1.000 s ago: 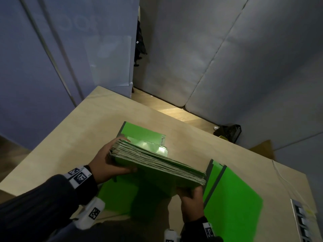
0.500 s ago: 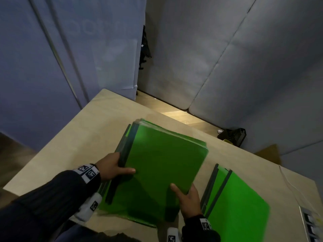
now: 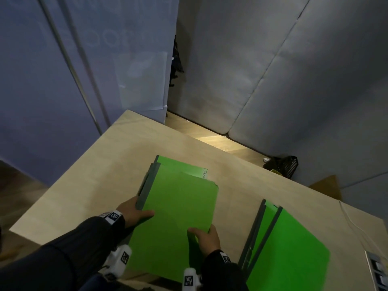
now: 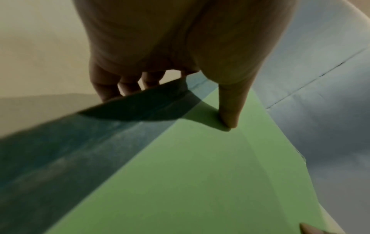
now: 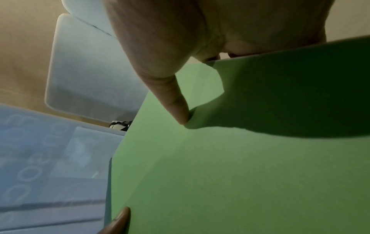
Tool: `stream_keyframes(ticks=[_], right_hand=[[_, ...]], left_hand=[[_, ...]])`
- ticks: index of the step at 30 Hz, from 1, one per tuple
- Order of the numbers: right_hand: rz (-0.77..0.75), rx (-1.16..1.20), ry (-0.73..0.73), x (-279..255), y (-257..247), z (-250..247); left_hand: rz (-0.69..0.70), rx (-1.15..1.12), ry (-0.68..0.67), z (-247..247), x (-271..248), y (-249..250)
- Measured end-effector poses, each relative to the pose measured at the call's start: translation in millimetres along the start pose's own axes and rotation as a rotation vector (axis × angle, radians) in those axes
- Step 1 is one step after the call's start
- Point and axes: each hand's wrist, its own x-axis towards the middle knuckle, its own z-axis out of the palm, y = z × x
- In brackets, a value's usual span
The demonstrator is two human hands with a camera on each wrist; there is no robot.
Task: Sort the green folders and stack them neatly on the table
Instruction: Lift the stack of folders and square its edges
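Observation:
A stack of green folders (image 3: 178,211) with grey spines lies nearly flat over the wooden table (image 3: 88,185), held by both hands. My left hand (image 3: 134,213) grips its left spine edge, thumb on top (image 4: 230,117), fingers underneath. My right hand (image 3: 206,238) grips the near right edge, thumb on the cover (image 5: 180,114), fingers hidden below. One green folder (image 3: 189,170) with a printed label peeks out beyond the stack's far edge. A second pile of green folders (image 3: 289,248) lies on the table to the right.
Padded grey wall panels (image 3: 273,80) and a bluish partition (image 3: 63,80) surround the table. A black basket (image 3: 287,165) sits on the floor past the far edge. A white cable and a power strip (image 3: 378,269) lie at the table's right side.
The stack, held edge-up a second ago, has been tipped flat and lowered over the folder beneath. Both hands keep their grip on it.

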Motion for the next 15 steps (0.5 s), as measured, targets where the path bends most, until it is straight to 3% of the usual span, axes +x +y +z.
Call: stream_keyframes(ticks=[5,9,13,15], right_hand=[[-0.004,0.064,-0.001,4.2,15.3,5.8],[-0.024,0.151,0.011,13.1,35.4,-5.4],[-0.158,0.383,-0.043,3.4,39.6,-32.4],[-0.224,0.377,-0.025,-9.1,36.6,-48.8]], left_hand=[[0.108,-0.22,0.059,3.2,-30.6,-1.8],[0.28,-0.14,0.131,-1.4,-67.1,13.4],[0.498,-0.104,-0.02,-7.0,-96.8,35.4],[0.593,-0.072,-0.109,-8.2,-94.8,47.2]])
